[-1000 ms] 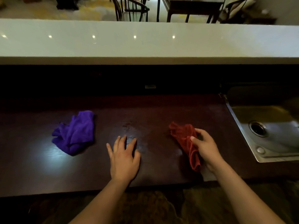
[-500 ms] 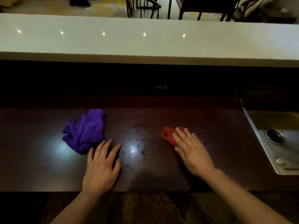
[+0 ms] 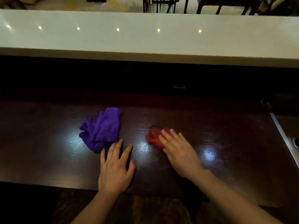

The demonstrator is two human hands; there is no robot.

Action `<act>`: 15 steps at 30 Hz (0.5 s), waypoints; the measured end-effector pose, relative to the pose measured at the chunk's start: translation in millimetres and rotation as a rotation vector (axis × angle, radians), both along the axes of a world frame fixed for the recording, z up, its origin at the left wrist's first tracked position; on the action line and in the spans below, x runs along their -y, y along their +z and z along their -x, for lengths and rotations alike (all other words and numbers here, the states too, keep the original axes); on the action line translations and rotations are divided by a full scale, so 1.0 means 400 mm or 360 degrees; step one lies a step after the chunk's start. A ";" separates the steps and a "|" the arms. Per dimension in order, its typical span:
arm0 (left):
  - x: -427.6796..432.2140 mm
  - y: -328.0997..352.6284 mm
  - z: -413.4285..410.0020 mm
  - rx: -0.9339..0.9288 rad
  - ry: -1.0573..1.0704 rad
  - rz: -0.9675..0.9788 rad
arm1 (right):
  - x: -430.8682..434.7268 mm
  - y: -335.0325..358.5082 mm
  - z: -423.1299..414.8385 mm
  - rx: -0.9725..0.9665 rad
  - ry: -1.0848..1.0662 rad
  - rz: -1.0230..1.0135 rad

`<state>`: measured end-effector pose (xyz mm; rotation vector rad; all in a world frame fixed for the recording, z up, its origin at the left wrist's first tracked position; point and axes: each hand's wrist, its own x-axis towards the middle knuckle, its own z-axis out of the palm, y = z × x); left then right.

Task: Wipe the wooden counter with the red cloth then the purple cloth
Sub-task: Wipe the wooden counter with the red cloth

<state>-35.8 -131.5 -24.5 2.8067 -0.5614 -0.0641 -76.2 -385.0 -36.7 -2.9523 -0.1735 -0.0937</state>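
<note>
The right hand [image 3: 178,152] lies flat, palm down, on the red cloth [image 3: 153,137], fingers extended and together, pressing the cloth onto the counter [image 3: 226,143] rather than pinching it. Only the far-left part of the cloth shows beyond the fingertips; the rest is under the palm (the hand is motion-blurred, so finer finger detail cannot be read).

The left hand [image 3: 115,168] rests flat on the counter to the left of the grip, fingers spread, holding nothing. Just beyond its fingertips sits the purple cloth [image 3: 102,129], bunched and untouched, well apart from the red cloth.

Handling: both cloths appear soft, light and limp. Expect bunching under a sliding palm; broad downward pressure over the middle of the wad should keep it moving with the hand. To lift one, gather a fold.

Clearances: open counter extends right of the grip as far as the sink [image 3: 289,143] rim. The near edge lies just behind the wrist. Beyond the grip, the surface runs into shadow under a white ledge [image 3: 145,39]. Leftward strokes will meet the purple cloth.
</note>
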 end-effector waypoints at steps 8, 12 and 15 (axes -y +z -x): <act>0.000 0.000 0.003 0.0023 0.0026 0.0011 | -0.161 0.011 -0.129 -0.0087 -0.0106 -0.0127; 0.002 -0.004 0.003 0.0046 0.0031 0.0019 | -0.150 0.000 -0.071 -0.0037 0.0178 -0.0113; 0.004 -0.005 0.003 0.0075 0.0025 0.0061 | -0.059 0.013 -0.194 -0.0003 -0.0323 -0.0133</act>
